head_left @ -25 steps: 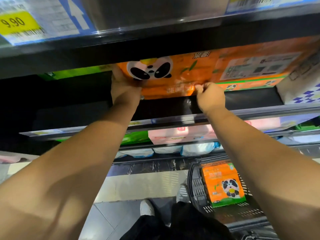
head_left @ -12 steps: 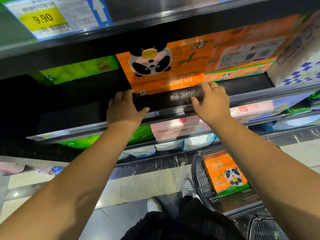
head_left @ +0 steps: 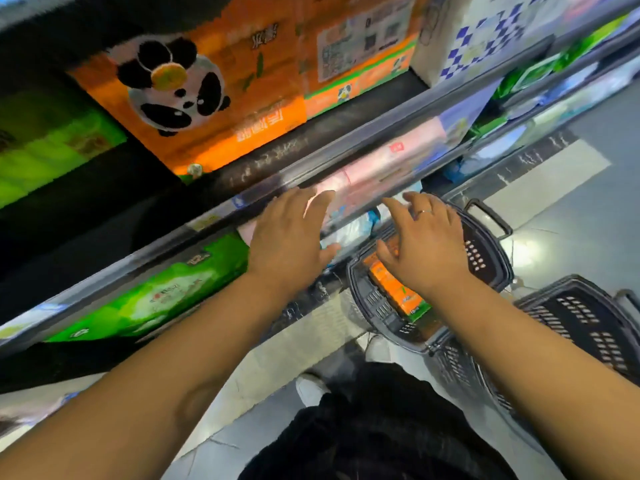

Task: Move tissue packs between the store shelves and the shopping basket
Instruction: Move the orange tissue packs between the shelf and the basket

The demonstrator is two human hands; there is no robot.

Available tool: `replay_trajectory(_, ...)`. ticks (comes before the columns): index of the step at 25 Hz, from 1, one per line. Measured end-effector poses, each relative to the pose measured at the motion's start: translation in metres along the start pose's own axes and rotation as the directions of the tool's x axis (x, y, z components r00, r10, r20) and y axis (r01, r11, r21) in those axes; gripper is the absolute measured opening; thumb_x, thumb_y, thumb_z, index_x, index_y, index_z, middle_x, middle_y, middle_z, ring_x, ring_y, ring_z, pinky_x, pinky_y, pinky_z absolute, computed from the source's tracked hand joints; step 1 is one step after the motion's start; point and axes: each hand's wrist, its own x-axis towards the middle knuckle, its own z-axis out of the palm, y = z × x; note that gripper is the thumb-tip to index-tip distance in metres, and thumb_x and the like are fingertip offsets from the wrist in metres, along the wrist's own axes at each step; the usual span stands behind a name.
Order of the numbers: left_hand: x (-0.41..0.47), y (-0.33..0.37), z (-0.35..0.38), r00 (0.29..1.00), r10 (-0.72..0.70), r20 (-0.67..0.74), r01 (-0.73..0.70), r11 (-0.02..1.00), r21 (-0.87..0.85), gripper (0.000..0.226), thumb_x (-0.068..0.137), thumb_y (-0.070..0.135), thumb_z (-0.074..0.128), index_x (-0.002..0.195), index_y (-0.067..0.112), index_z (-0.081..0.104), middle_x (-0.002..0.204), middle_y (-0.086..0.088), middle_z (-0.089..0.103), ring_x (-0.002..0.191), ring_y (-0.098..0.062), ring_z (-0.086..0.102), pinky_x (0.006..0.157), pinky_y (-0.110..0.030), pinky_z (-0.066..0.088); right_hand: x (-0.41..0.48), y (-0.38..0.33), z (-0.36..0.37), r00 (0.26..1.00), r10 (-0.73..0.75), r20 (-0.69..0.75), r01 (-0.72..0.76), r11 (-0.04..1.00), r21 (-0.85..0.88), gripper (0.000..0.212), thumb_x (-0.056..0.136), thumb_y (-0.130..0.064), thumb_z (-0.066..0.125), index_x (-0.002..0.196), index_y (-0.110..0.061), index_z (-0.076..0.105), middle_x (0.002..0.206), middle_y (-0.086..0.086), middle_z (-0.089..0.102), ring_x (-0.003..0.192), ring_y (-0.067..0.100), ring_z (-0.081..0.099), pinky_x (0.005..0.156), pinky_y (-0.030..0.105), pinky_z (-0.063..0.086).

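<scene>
Both hands, left hand and right hand, are hovering open, grip empty; hasty reaching risks fumbling the orange pack in the basket.

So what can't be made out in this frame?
- Head view, orange pack in basket: mostly hidden under the right hand.
- Shelf-edge labels: motion-blurred, unreadable.
- Second basket: cut off by the right edge.
- Pink packs: smeared behind the shelf rail.

Both forearms are bare, with no sleeves in view. The right hand wears a thin silver ring on one finger. Below are dark black trousers and white shoes.
</scene>
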Motion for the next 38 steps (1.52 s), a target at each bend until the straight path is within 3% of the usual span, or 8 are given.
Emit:
replay_trajectory(9, 0.051, 0.111, 0.112, 0.936, 0.18, 0.304, -0.142, 0.98, -0.143, 0.077, 0.067, 0.041, 0.079, 0.131, 0.01, 0.049, 0.124, -0.016, 0.057, 0.112, -0.036, 0.055, 0.096, -0.045, 0.045, -0.048, 0.144, 0.063, 0.891, 0.345, 0.296, -0.364, 0.931, 0.011, 0.067, 0.084, -0.048, 0.06, 0.143, -0.024, 0.041, 0.145, 0.012, 0.041, 0.134, 0.035, 0.035, 0.107, 0.051, 0.031)
replay_trajectory(15, 0.086, 0.167, 0.25, 0.835, -0.021, 0.55, 0.132, 0.978, -0.163, 0.079, 0.08, 0.047, 0.068, 0.145, 0.021, 0.032, 0.138, -0.007, 0.045, 0.125, -0.029, 0.041, 0.105, -0.04, 0.036, -0.021, 0.243, 0.155, 0.831, 0.321, 0.454, -0.372, 0.928, 0.025, 0.073, 0.083, -0.053, 0.059, 0.146, -0.026, 0.035, 0.144, 0.012, 0.04, 0.133, 0.034, 0.035, 0.106, 0.047, 0.032)
replay_trajectory(21, 0.088, 0.152, 0.425, 0.65, -0.261, 0.714, 0.404, 0.914, -0.034, 0.08, 0.085, 0.051, 0.064, 0.147, 0.02, 0.025, 0.143, -0.011, 0.037, 0.13, -0.032, 0.036, 0.104, -0.04, 0.035, 0.027, 0.304, 0.315, 0.801, 0.294, 0.522, -0.358, 0.933, 0.024, 0.076, 0.08, -0.057, 0.062, 0.143, -0.019, 0.039, 0.139, 0.018, 0.041, 0.126, 0.039, 0.039, 0.099, 0.048, 0.036)
replay_trajectory(25, 0.083, 0.127, 0.554, 0.505, -0.373, 0.779, 0.57, 0.822, 0.024, 0.087, 0.082, 0.052, 0.068, 0.147, 0.017, 0.023, 0.143, -0.014, 0.038, 0.129, -0.036, 0.04, 0.101, -0.044, 0.038, 0.062, 0.334, 0.449, 0.719, 0.279, 0.636, -0.339, 0.94, -0.029, 0.08, 0.079, -0.058, 0.065, 0.142, -0.019, 0.033, 0.142, 0.019, 0.037, 0.129, 0.039, 0.038, 0.101, 0.049, 0.037)
replay_trajectory(29, 0.07, 0.112, 0.664, 0.32, -0.506, 0.801, 0.881, 0.469, -0.056, 0.086, 0.076, 0.047, 0.076, 0.142, 0.013, 0.031, 0.137, -0.011, 0.05, 0.124, -0.032, 0.049, 0.097, -0.037, 0.042, 0.098, 0.368, 0.556, 0.631, 0.307, 0.713, -0.409, 0.912, -0.031, 0.075, 0.08, -0.053, 0.069, 0.138, -0.016, 0.039, 0.138, 0.022, 0.042, 0.123, 0.041, 0.045, 0.096, 0.047, 0.042)
replay_trajectory(31, 0.064, 0.109, 0.701, 0.207, -0.541, 0.815, 0.958, 0.281, -0.057, 0.092, 0.077, 0.044, 0.077, 0.146, 0.011, 0.025, 0.14, -0.01, 0.048, 0.126, -0.032, 0.049, 0.099, -0.036, 0.04, 0.111, 0.376, 0.593, 0.643, 0.345, 0.683, -0.461, 0.887, -0.015, 0.075, 0.078, -0.053, 0.072, 0.139, -0.023, 0.04, 0.136, 0.019, 0.045, 0.121, 0.04, 0.048, 0.093, 0.044, 0.047)
replay_trajectory(35, 0.054, 0.111, 0.749, -0.078, -0.525, 0.848, 0.988, -0.154, -0.004, 0.12, 0.069, 0.054, 0.079, 0.153, 0.016, 0.002, 0.157, -0.011, 0.025, 0.141, -0.035, 0.029, 0.112, -0.051, 0.03, 0.113, 0.38, 0.636, 0.587, 0.367, 0.721, -0.612, 0.785, 0.098, 0.093, 0.069, -0.047, 0.082, 0.143, -0.023, 0.031, 0.134, 0.011, 0.047, 0.121, 0.035, 0.052, 0.089, 0.048, 0.052)
replay_trajectory(38, 0.057, 0.12, 0.761, -0.112, -0.387, 0.915, 0.89, -0.449, -0.081, 0.121, 0.041, 0.062, 0.088, 0.144, 0.034, 0.032, 0.147, -0.001, 0.044, 0.133, -0.029, 0.042, 0.106, -0.056, 0.036, 0.102, 0.388, 0.653, 0.608, 0.374, 0.701, -0.646, 0.746, 0.162, 0.115, 0.034, -0.073, 0.082, 0.132, -0.036, 0.035, 0.12, 0.006, 0.06, 0.105, 0.035, 0.063, 0.073, 0.057, 0.057)
